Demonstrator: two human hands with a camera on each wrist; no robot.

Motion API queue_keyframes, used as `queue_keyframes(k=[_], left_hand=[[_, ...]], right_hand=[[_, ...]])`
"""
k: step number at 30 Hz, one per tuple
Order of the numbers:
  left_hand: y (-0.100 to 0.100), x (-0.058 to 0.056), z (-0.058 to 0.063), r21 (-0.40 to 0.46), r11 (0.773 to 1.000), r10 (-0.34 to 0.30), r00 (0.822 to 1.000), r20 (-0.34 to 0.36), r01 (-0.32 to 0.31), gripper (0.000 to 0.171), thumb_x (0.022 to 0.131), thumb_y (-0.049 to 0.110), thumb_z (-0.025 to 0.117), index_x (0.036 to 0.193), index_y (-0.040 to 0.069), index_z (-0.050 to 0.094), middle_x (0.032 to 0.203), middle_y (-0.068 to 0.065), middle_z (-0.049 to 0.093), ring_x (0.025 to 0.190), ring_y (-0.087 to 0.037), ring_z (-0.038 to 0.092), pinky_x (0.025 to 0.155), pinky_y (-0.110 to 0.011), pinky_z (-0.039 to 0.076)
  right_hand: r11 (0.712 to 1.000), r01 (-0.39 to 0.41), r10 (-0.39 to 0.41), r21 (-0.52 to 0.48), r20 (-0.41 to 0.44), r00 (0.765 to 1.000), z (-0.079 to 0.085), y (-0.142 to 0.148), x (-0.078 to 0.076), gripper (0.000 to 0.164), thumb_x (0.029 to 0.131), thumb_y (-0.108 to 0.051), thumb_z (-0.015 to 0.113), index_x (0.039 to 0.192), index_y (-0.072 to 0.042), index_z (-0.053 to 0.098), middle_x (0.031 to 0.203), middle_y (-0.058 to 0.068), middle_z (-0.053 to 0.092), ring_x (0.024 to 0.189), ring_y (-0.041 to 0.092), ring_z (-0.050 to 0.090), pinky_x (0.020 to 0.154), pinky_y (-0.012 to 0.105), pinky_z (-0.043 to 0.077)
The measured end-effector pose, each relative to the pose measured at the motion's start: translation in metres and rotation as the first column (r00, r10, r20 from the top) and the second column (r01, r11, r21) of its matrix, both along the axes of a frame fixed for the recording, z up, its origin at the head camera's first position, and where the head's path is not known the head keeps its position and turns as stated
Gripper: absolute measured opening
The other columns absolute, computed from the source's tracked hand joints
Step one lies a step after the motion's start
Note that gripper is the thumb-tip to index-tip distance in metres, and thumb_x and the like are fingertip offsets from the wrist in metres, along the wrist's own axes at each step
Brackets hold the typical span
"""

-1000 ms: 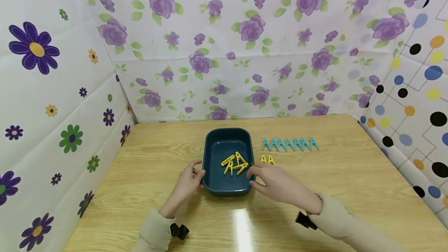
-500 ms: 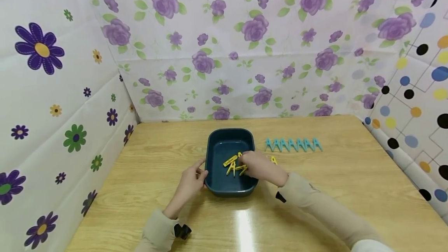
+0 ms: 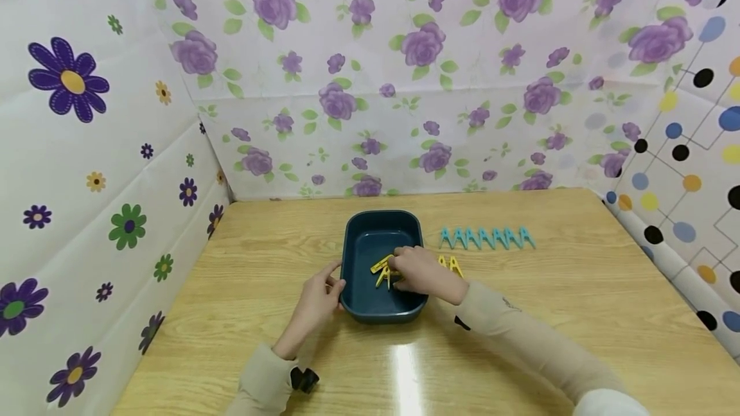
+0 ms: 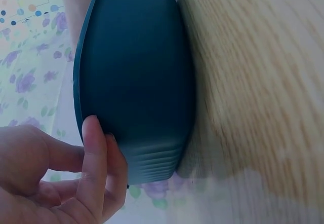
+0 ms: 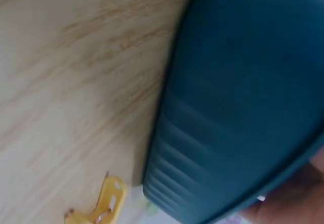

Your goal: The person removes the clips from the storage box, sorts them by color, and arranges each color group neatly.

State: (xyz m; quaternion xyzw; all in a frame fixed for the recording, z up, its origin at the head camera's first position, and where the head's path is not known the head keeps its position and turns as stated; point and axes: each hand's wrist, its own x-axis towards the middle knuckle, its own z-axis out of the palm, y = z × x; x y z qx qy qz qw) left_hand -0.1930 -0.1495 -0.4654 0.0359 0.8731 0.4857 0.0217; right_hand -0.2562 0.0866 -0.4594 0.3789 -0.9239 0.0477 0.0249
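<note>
In the head view a dark blue plastic bin [image 3: 370, 313] stands on the table. My left hand [image 3: 315, 297] holds its left side near the rim, with fingers against the outer wall [image 4: 136, 72] in the left wrist view. My right hand [image 3: 424, 273] reaches over the right rim into the bin, fingers down among yellow clothespins [image 3: 384, 277]. Its fingers and palm hide some of them, and whether it grips one is not plain. In the right wrist view the bin's outer wall [image 5: 238, 92] covers most of the fingers.
Two yellow clothespins [image 3: 455, 267] stand on the wooden table [image 3: 260, 236] right of the bin, one partly behind my right hand. Behind them is a row of several light blue clothespins [image 3: 483, 238]. Patterned cloth walls [image 3: 370, 114] enclose the back and sides.
My right hand has moved left from the bin's right rim into the bin, over the yellow clothespins. My left hand keeps its place at the bin. The head view has shifted slightly.
</note>
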Motion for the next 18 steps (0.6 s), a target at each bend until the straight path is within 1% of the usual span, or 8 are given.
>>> queue_keyframes(k=[3,5,7,9,13,15,17,18], left_hand=[[0.001,0.000,-0.001,-0.002,1.000,0.001,1.000,-0.008,-0.001,0.045,0.097,0.004,0.055,0.141,0.005,0.047,0.089,-0.019,0.061,0.058,-0.020,0.061,0.049,-0.026,0.050],[0.001,0.000,-0.001,-0.004,1.000,0.005,1.000,-0.015,-0.005,0.044,0.097,0.003,0.055,0.141,0.004,0.047,0.088,-0.019,0.061,0.056,-0.016,0.059,0.049,-0.026,0.050],[0.001,0.000,-0.001,-0.005,1.000,0.010,1.000,-0.022,-0.010,0.044,0.097,0.002,0.055,0.140,0.003,0.047,0.087,-0.019,0.061,0.055,-0.016,0.059,0.048,-0.025,0.050],[0.001,0.000,-0.001,-0.004,1.000,0.013,1.000,-0.026,-0.013,0.044,0.097,0.002,0.055,0.140,0.003,0.048,0.087,-0.019,0.061,0.056,-0.018,0.060,0.047,-0.025,0.049],[0.002,-0.001,-0.001,0.001,1.000,0.013,1.000,-0.029,-0.013,0.044,0.097,0.002,0.055,0.140,0.003,0.048,0.085,-0.018,0.060,0.057,-0.024,0.062,0.047,-0.024,0.049],[0.002,-0.001,-0.001,0.002,1.000,0.011,1.000,-0.026,-0.011,0.044,0.097,0.002,0.055,0.140,0.003,0.048,0.085,-0.018,0.060,0.058,-0.027,0.063,0.047,-0.024,0.049],[0.003,-0.001,-0.001,0.002,1.000,0.009,1.000,-0.024,-0.009,0.044,0.097,0.002,0.055,0.140,0.004,0.048,0.085,-0.017,0.061,0.059,-0.029,0.063,0.047,-0.024,0.049],[0.003,-0.001,-0.001,0.002,1.000,0.006,1.000,-0.025,-0.006,0.044,0.097,0.002,0.055,0.140,0.003,0.047,0.085,-0.017,0.060,0.059,-0.029,0.063,0.047,-0.024,0.048]], right_hand=[[0.995,-0.019,0.021,-0.098,0.022,1.000,0.006,0.005,0.003,0.024,0.081,-0.025,0.078,0.094,-0.012,0.063,0.084,0.002,0.061,0.064,0.009,0.049,0.056,0.023,0.041],[0.981,-0.023,0.036,-0.194,0.067,0.997,0.009,0.009,0.004,0.023,0.081,-0.018,0.076,0.096,-0.010,0.060,0.084,0.004,0.063,0.065,0.010,0.049,0.057,0.022,0.042],[0.956,-0.009,0.050,-0.293,0.134,0.990,0.010,0.014,0.005,0.023,0.081,-0.011,0.074,0.097,-0.010,0.057,0.087,0.005,0.065,0.068,0.009,0.051,0.060,0.022,0.044],[0.920,0.033,0.049,-0.390,0.198,0.979,0.008,0.019,0.006,0.026,0.080,-0.006,0.072,0.097,-0.011,0.053,0.089,0.004,0.065,0.072,0.009,0.055,0.064,0.021,0.048],[0.824,0.139,0.016,-0.549,0.268,0.963,0.002,0.031,0.007,0.031,0.077,0.001,0.071,0.093,-0.013,0.049,0.094,0.004,0.066,0.079,0.010,0.063,0.068,0.021,0.054],[0.757,0.196,-0.008,-0.624,0.292,0.956,-0.001,0.036,0.009,0.031,0.076,0.004,0.071,0.091,-0.011,0.050,0.096,0.007,0.067,0.079,0.013,0.065,0.067,0.021,0.055],[0.674,0.257,-0.024,-0.692,0.328,0.944,-0.002,0.040,0.013,0.028,0.076,0.006,0.071,0.089,-0.008,0.051,0.098,0.012,0.069,0.080,0.018,0.067,0.067,0.021,0.056],[0.639,0.293,-0.036,-0.711,0.353,0.935,0.002,0.041,0.017,0.026,0.077,0.007,0.070,0.090,-0.005,0.051,0.099,0.016,0.069,0.082,0.022,0.068,0.068,0.021,0.055]])
